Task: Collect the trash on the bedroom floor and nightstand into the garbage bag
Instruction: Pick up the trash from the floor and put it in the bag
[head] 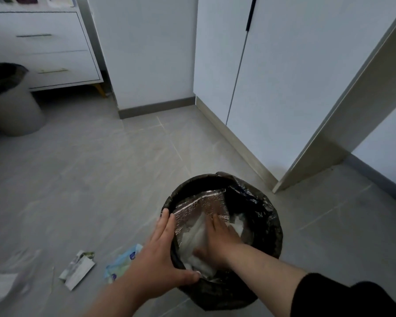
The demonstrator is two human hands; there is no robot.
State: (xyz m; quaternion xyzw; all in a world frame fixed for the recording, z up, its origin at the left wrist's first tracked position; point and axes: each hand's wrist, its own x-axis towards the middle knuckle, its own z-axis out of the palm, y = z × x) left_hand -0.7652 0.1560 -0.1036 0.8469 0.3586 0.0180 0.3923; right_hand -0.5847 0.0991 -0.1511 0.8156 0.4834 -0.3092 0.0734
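head view: left hand (162, 255) spread on garbage bag (265, 216) rim, right hand (217, 243) flat, pressing trash (197, 236).

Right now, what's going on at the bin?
A person is packing trash down into the black garbage bag. The left hand rests flat on the bag's near rim and steadies it. The right hand is inside and presses down on crumpled white trash beside a silver foil pouch. Still on the floor to the left are a torn wrapper, a blue-green packet and a clear plastic bag.
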